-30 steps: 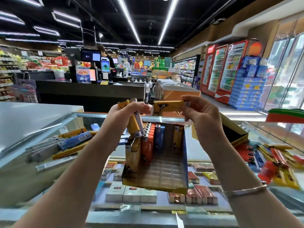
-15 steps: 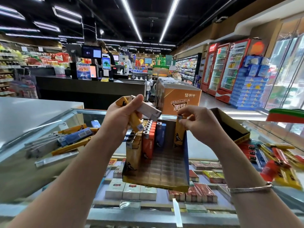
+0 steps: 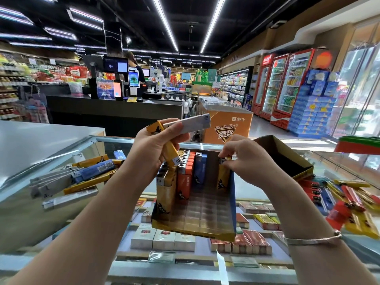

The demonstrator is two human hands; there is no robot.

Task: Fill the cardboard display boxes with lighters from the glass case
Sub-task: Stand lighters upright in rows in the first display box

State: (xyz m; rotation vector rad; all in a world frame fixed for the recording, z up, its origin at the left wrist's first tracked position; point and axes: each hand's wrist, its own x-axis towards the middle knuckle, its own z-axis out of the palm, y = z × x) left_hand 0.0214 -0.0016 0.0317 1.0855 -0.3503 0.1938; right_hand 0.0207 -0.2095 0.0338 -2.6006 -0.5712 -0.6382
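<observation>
The glass case point(image 3: 61, 206) serves as the table here, its top spanning the whole near view with cigarette packs point(image 3: 162, 240) visible beneath the glass. On the middle of it sits the cardboard display box point(image 3: 197, 219), open side up, its long axis running from the near edge toward the far edge. Lighters stand upright in it: a yellow row point(image 3: 164, 194) along the left wall, then orange point(image 3: 186, 177) and blue point(image 3: 200, 171) ones at the far end; the near half shows only bare compartments. A second, dark-lined box point(image 3: 287, 155) lies tipped behind the right wrist. Loose lighters point(image 3: 82, 177) lie flat in a pile toward the table's left edge, and another heap point(image 3: 349, 202) toward the right edge, partly cut off.

The left hand point(image 3: 154, 153) holds a bundle: a grey lighter point(image 3: 189, 125) pointing right and slightly up, and a yellow lighter point(image 3: 166, 145) slanting down-right, cap end lowest. The right hand point(image 3: 246, 159) pinches the top of an upright yellow lighter point(image 3: 223, 177) against the box's right wall; its cap is hidden by the fingertips.
</observation>
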